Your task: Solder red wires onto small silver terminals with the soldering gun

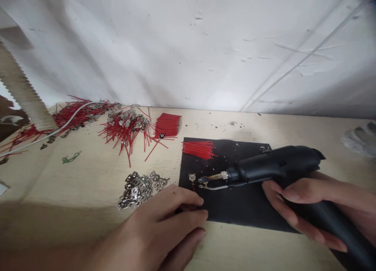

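Note:
My right hand [311,208] is wrapped round the handle of a black soldering gun [273,163], whose metal tip points left over a black mat [229,208]. Just left of the tip lies a small metal terminal [192,177], with a short red wire below it. My left hand [164,228] is at the mat's lower left edge, its fingers bent and close together near the wire's lower end; what they hold, if anything, is hidden. A bundle of red wires [199,149] lies on the mat's upper left part.
Loose metal terminals [141,188] are heaped left of the mat. Behind them are a stack of red wires [168,125] and a pile of wires with terminals [125,126]. A green wire [71,157] and a white cable [70,119] lie further left; a pale wall [188,47] stands behind.

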Motion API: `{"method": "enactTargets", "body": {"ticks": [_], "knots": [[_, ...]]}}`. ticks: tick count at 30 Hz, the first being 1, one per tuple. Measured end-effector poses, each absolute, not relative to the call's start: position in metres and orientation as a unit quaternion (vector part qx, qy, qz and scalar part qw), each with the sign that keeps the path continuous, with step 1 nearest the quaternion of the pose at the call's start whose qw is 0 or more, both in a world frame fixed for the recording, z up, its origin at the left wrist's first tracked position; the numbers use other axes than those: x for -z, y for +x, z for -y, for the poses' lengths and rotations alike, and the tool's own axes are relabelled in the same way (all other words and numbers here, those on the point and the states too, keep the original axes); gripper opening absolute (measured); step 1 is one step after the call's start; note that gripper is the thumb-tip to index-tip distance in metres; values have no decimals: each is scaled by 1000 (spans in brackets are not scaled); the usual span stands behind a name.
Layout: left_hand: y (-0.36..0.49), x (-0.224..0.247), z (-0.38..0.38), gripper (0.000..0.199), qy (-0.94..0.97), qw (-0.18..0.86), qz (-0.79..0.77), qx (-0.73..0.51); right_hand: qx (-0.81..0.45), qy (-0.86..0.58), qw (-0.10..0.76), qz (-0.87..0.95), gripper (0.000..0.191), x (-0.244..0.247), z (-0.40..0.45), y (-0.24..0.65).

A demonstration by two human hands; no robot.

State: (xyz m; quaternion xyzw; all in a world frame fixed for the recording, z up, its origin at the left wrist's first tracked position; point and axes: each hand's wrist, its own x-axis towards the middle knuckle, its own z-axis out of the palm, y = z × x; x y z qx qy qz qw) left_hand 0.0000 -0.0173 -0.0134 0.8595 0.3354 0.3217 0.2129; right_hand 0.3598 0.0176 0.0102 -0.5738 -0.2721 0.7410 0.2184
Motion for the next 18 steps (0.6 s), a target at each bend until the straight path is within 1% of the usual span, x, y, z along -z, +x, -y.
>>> {"method": "enactTargets", "body": {"ticks": [6,9,14,18], "knots": [[-3,17,18,23,851,219,-339,-334,-746,-569,211,274,45,-11,-20,363],[-2,19,18,23,851,225,-333,-339,-754,-563,191,280,45,-11,-19,364],[-1,11,22,21,853,223,-354,-310,-742,-566,233,274,42,-11,-16,360],[-1,10,22,21,852,224,-358,-311,-768,-537,224,268,43,-3,-17,365]]}}
